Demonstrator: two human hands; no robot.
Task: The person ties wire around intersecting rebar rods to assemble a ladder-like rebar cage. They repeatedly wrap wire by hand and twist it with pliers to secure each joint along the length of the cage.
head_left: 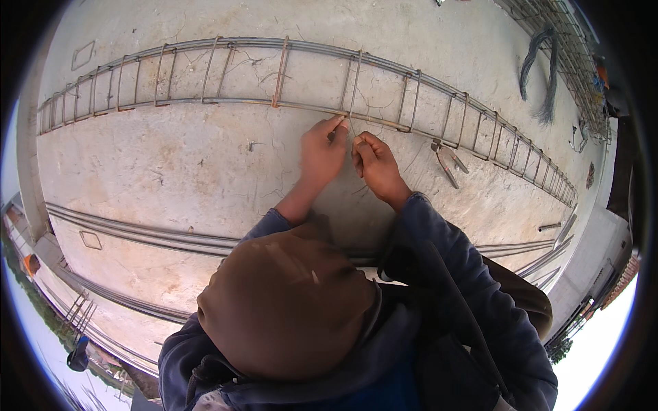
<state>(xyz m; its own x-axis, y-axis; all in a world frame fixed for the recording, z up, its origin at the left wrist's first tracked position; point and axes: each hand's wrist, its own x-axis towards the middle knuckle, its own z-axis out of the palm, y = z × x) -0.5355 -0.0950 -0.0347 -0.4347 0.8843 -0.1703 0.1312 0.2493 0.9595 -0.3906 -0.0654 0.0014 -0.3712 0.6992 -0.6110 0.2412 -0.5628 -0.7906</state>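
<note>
Outdoors: stained concrete slab (185,157); left grip (323,149) pinched at rebar cage (378,121), right grip (377,164) likewise pinched; holds unclear.

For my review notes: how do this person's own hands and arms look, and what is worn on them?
Both the left hand and the right hand are bare, with no gloves to be seen. The left sleeve and right sleeve are dark navy blue and long, the left one stopping short of the wrist.
</note>
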